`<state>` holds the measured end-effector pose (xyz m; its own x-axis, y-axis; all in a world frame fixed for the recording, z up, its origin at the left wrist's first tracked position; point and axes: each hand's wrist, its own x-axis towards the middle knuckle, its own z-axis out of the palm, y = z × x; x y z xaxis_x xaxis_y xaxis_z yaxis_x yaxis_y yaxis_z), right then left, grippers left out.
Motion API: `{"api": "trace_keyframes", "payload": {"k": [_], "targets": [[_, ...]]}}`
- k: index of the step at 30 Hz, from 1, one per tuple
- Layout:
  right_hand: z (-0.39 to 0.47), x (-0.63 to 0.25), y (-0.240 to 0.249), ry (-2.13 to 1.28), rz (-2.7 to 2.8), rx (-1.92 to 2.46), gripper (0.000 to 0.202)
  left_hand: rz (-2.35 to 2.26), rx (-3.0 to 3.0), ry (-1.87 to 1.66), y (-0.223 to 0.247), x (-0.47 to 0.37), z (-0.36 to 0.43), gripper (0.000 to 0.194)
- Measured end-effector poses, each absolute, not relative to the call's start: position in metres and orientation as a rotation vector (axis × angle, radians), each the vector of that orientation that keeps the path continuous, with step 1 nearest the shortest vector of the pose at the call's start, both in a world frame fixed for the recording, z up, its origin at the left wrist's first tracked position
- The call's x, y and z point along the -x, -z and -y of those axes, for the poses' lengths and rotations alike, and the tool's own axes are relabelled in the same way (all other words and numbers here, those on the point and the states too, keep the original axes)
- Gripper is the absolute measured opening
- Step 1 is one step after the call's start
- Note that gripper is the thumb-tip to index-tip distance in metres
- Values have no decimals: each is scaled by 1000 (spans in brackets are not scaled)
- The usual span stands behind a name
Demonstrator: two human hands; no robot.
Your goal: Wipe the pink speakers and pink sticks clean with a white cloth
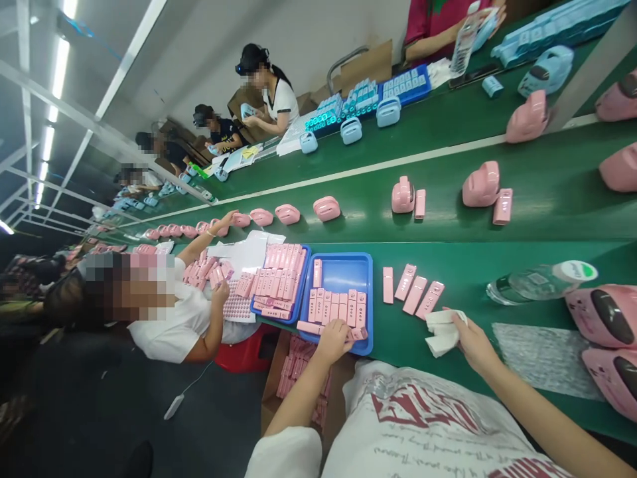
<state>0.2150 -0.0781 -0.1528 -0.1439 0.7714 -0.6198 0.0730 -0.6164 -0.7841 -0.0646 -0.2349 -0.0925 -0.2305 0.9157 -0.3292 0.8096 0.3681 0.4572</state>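
My left hand (334, 342) reaches over the near edge of a blue tray (343, 262), its fingers curled down on a pink bar-shaped part (357, 334) lying crosswise; the fingertips are partly hidden. Upright in rows behind it are several similar pink parts (327, 305), and another bar (308, 327) lies just left of the hand. My right hand (470, 338) pinches a crumpled white cloth (442, 332) above the green table. Between the tray and the cloth lie several loose pink bars (415, 295), fanned out side by side.
A water bottle (537, 282) lies beyond my right hand, near large pink rounded housings (604, 315) and a bubble-wrap sheet (542, 358). Pink housings (326, 209) stand along the green belt (368, 226). At left a co-worker (174, 312) sits by a fuller blue tray (303, 255).
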Motion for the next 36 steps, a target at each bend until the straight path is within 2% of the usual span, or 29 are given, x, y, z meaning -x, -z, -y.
{"api": "trace_keyframes", "payload": {"k": [5,7,9,12,15,19,22,25,28,30,33,36], "targets": [[84,-182,113,-1801,561,1501,24,-2015,-1301,-680,73,56,214,25],[84,-160,93,-1784,574,1440,26,-1882,-1054,-1004,60,45,198,34],[82,-135,70,-1780,617,1370,32,-1654,-715,-1245,45,32,183,51],[82,-103,34,-1710,945,1125,42,-1356,-498,-1251,21,19,169,79],[93,-86,13,-1298,1590,744,39,-1170,-499,-1291,3,14,164,90],[116,-86,11,-660,2134,263,41,-1058,-432,-1469,-9,18,164,86],[117,-95,8,-488,2233,173,43,-935,-433,-1427,-12,20,168,82],[100,-103,-8,-645,1928,564,35,-777,-487,-1260,-16,18,173,65],[81,-112,-23,-997,1318,1003,41,-677,-486,-1190,-24,16,178,43],[78,-118,-30,-1162,1065,1071,46,-640,-485,-1191,-31,16,180,34],[85,-124,-35,-1271,1063,1050,49,-604,-481,-1199,-38,13,180,29],[97,-125,-37,-1251,1314,1010,47,-680,-360,-1235,-42,5,175,33]]}}
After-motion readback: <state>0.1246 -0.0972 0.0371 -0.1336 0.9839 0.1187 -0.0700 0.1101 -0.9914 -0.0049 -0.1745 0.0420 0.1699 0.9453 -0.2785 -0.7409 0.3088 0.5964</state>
